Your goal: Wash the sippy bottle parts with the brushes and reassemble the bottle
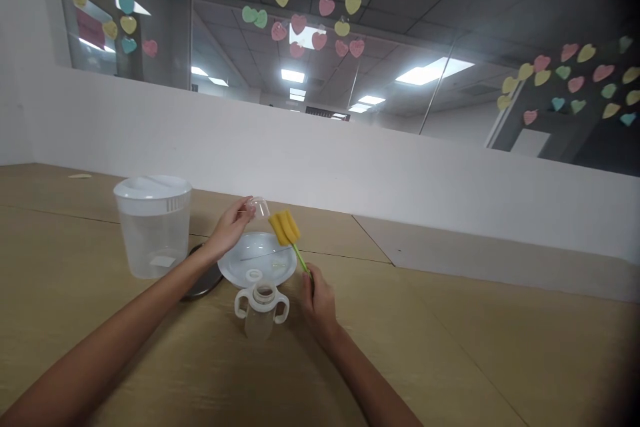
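Observation:
My left hand [234, 225] holds a small clear cap [260, 208] above the far rim of a white bowl [231, 267]. Closed around a green handle, my right hand [319, 297] grips a brush with a yellow sponge head [285, 227]. The sponge is just right of the cap's open end; whether they touch is unclear. Small pieces lie in the bowl, among them a white ring [254, 275] near its front edge. In front of the bowl stands an open bottle [259, 323] with two white handles, upright on the table.
A translucent bucket with a white lid [153, 188] stands to the left. Partly behind my left forearm lies a dark round disc [206, 282]. The brown tabletop [425, 340] meets a white wall [310, 153] below a window with heart-shaped notes.

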`<act>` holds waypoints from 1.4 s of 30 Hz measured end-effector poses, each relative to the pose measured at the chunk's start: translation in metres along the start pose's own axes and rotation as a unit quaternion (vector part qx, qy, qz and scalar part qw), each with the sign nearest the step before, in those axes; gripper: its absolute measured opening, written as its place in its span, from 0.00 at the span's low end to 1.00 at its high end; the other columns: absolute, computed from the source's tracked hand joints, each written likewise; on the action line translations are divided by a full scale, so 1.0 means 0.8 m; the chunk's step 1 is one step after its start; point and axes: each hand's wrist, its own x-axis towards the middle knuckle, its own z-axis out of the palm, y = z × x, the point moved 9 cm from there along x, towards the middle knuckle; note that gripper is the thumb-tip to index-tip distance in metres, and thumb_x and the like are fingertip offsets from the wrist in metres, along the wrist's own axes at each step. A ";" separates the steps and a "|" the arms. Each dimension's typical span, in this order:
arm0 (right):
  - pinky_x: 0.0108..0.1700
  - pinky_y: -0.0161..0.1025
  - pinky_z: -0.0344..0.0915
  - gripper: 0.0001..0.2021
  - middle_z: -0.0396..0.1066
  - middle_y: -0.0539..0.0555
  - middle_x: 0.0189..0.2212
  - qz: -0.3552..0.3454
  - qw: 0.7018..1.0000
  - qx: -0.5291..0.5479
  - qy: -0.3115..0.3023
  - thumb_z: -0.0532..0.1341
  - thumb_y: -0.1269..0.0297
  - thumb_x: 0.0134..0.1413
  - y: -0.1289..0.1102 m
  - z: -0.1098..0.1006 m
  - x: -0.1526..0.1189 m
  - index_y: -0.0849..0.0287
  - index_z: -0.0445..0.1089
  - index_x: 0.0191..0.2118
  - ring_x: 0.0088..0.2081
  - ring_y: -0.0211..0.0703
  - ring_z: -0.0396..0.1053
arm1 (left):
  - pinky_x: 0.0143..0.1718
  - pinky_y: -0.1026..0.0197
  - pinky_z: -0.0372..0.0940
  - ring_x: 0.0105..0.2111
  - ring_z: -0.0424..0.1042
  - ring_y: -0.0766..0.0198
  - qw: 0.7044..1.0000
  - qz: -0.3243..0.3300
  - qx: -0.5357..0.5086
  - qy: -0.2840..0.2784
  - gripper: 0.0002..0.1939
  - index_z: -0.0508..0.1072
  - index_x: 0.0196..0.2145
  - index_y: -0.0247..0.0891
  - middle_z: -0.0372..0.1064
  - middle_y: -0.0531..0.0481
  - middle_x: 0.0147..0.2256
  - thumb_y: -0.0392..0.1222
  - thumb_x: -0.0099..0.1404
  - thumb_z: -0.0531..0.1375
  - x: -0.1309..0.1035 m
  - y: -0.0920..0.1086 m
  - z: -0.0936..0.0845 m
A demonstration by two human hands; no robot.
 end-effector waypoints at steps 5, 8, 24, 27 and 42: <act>0.28 0.32 0.62 0.16 0.71 0.54 0.26 -0.047 0.998 -0.007 -0.029 0.44 0.64 0.62 -0.008 0.011 -0.006 0.62 0.66 0.43 0.24 0.38 0.68 | 0.45 0.56 0.63 0.38 0.69 0.62 0.969 -0.100 -0.221 -0.045 0.21 0.68 0.40 0.34 0.68 0.46 0.38 0.53 0.57 0.59 -0.016 -0.001 0.029; 0.28 0.32 0.63 0.16 0.71 0.54 0.25 -0.055 0.998 -0.009 -0.026 0.44 0.64 0.62 -0.005 0.014 -0.008 0.63 0.66 0.42 0.23 0.38 0.68 | 0.46 0.57 0.62 0.40 0.68 0.61 0.980 -0.079 -0.169 -0.062 0.25 0.66 0.46 0.35 0.68 0.46 0.40 0.51 0.55 0.61 -0.020 0.007 0.030; 0.32 0.35 0.67 0.19 0.74 0.60 0.34 -0.101 0.992 -0.061 -0.034 0.43 0.64 0.62 -0.005 0.026 -0.018 0.62 0.69 0.45 0.31 0.42 0.73 | 0.27 0.64 0.64 0.24 0.70 0.65 0.957 -0.040 0.113 -0.265 0.22 0.63 0.45 0.38 0.71 0.51 0.29 0.55 0.58 0.56 -0.047 0.017 0.041; 0.31 0.36 0.68 0.21 0.75 0.60 0.32 -0.110 0.988 -0.088 -0.062 0.42 0.62 0.63 -0.005 0.036 -0.021 0.61 0.70 0.47 0.30 0.43 0.72 | 0.16 0.67 0.56 0.13 0.63 0.67 0.952 -0.100 0.172 -0.232 0.22 0.66 0.33 0.36 0.65 0.55 0.16 0.60 0.57 0.53 -0.043 -0.001 0.028; 0.35 0.36 0.66 0.17 0.74 0.58 0.35 0.028 1.000 0.002 0.005 0.45 0.61 0.61 0.018 0.022 -0.006 0.62 0.66 0.45 0.34 0.42 0.72 | 0.35 0.62 0.60 0.36 0.68 0.58 0.832 0.036 0.526 -0.172 0.21 0.65 0.42 0.39 0.69 0.48 0.37 0.31 0.48 0.59 0.002 0.023 -0.081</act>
